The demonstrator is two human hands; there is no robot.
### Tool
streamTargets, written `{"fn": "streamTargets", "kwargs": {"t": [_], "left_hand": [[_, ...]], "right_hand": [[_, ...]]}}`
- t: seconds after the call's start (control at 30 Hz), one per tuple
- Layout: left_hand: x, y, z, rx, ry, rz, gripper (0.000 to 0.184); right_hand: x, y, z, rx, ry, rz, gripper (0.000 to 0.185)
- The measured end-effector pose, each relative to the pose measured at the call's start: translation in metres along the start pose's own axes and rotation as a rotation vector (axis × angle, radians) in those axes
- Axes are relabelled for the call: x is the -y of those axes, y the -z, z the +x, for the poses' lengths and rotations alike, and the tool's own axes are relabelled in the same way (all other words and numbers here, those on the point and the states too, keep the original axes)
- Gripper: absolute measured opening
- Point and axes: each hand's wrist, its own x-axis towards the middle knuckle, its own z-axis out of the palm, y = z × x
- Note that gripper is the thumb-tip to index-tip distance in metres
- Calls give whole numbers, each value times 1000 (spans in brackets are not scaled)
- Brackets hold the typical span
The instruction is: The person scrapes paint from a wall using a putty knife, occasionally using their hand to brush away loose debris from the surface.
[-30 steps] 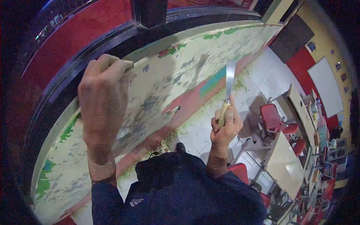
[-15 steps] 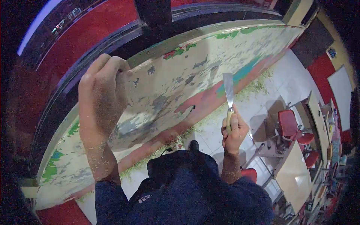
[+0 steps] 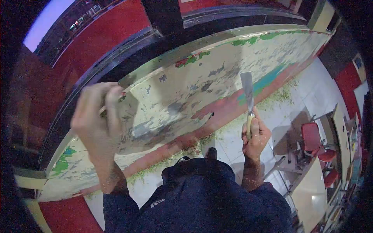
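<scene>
My right hand [image 3: 255,136] is closed round the pale wooden handle of a putty knife [image 3: 247,91], whose wide metal blade points up and away. The blade is held out in front of the low wall; whether it touches the surface I cannot tell. My left hand [image 3: 97,114] is smeared by motion close to the wall's upper edge, with its fingers bent. What it holds, if anything, does not show. The wall [image 3: 171,101] has patchy cream and grey paint with green, teal and red spots, and a pinkish-red band along its foot.
Pale paint flakes [image 3: 278,96] are scattered on the white tiled floor [image 3: 229,149] along the wall's foot. A red chair [image 3: 311,136] and a light-topped table [image 3: 311,182] stand to the right. A dark window frame [image 3: 165,15] rises above the ledge.
My left hand has shifted left and lower, away from where its fingers were curled at the ledge. The view has swung slightly, while the right hand keeps the putty knife in much the same pose.
</scene>
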Motion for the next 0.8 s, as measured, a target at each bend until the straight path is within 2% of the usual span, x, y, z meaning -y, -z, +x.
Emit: {"fn": "streamTargets", "kwargs": {"t": [0.1, 0.17, 0.27, 0.37, 0.4, 0.47, 0.53, 0.6, 0.63, 0.67, 0.77, 0.8], "left_hand": [[9, -25, -30, 7, -151, 148, 19], [-7, -26, -37, 223, -349, -73, 30], [-13, -27, -58, 421, 439, -801, 36], [-8, -9, -28, -22, -63, 31, 41], [0, -12, -33, -40, 98, 223, 45], [-8, -24, -58, 209, 159, -39, 46], [-22, -34, -55, 517, -138, -391, 47], [-28, -32, -40, 560, -407, -444, 47], [-30, -27, -36, 433, -332, -285, 47], [-31, -25, -34, 309, -257, -131, 46], [-5, -68, -68, 373, 136, -424, 45], [-10, -71, -66, 531, 178, -482, 41]], "right_hand": [[1, 1, 6, 28, 24, 14, 37], [1, -5, 8, 34, -7, 4, 37], [-2, -13, 13, 44, 13, 0, 37], [6, -16, 20, -50, 34, 121, 38], [10, -16, 24, -102, 41, 180, 39], [12, -8, 31, -111, 97, 210, 39], [15, -6, 38, -126, 120, 203, 38], [26, -7, 37, -174, 118, 157, 38], [30, -6, 37, -201, 119, 135, 38], [23, -2, 39, -310, 212, -12, 39], [26, 11, 37, -352, 240, 210, 40], [18, 21, 40, -339, 287, 44, 41]]}}
